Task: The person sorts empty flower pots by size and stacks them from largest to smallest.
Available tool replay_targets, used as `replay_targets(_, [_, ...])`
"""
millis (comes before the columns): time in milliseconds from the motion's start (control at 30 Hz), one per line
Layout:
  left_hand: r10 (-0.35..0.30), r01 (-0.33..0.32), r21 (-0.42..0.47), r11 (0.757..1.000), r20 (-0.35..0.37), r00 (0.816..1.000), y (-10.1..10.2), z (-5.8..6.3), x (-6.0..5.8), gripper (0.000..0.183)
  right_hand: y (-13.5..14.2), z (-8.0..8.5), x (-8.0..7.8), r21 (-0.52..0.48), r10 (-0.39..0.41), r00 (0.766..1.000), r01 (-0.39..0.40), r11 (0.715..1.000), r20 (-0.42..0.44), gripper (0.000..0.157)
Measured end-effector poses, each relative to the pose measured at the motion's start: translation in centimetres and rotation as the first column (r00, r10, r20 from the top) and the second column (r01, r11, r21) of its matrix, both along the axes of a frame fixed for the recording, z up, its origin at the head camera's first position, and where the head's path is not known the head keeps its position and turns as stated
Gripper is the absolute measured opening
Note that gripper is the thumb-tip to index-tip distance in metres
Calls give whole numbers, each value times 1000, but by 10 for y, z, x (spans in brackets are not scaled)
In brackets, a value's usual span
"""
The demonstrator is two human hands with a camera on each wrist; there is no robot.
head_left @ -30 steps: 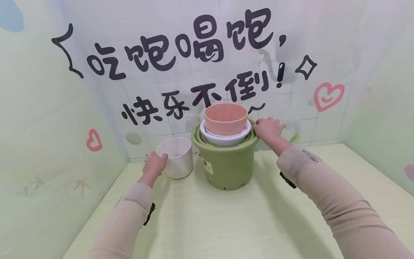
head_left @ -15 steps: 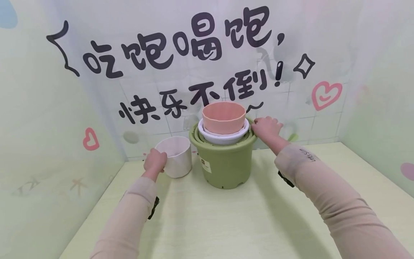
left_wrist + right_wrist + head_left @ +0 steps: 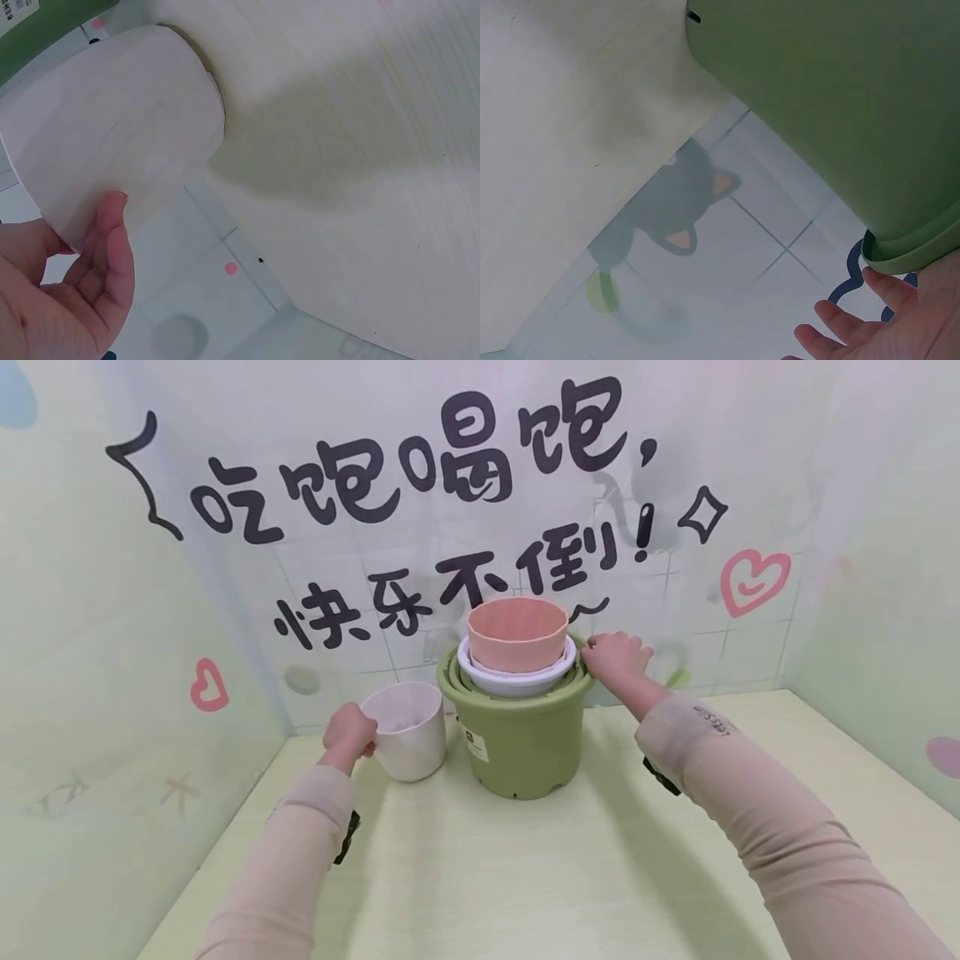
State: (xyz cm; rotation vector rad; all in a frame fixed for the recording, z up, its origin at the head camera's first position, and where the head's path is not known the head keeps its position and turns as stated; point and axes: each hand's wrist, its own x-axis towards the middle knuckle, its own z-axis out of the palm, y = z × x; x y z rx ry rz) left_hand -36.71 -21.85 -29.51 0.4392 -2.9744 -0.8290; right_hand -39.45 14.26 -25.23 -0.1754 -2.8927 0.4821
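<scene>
My left hand (image 3: 348, 732) pinches the rim of a white flowerpot (image 3: 412, 743) at its left side. In the left wrist view, fingers (image 3: 112, 217) lie along the outside of this pot's wall, with the thumb at the rim. Just to the right stands a larger green flowerpot (image 3: 525, 752), upright on the table and bearing a small label. My right hand (image 3: 618, 658) grips its rim at the right; in the right wrist view a fingertip (image 3: 874, 277) touches the rim from below, and the thumb is hidden. Nested in the green pot are a white pot (image 3: 517, 682) and, uppermost, a pink pot (image 3: 519, 652).
The pots are on a pale wood-grain table (image 3: 480, 877). Close behind them rises a printed back wall (image 3: 420, 543) with black lettering. Pale side walls (image 3: 97, 718) enclose the table at left and right.
My left hand has shifted slightly left on the white pot's rim, and that pot has turned and come a little nearer. The right hand and the green pot stay in place.
</scene>
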Motion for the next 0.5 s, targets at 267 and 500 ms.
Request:
replay_targets(267, [-40,39,28,999,2,999,-11,3,2,21,0,0,1,-9,6,1000,-6,1000,19,28])
replay_targets(500, [-77,77,51,996,-4,997,-13,16,6,38,0,0,0,-18,13,1000,-12,1000,18,27])
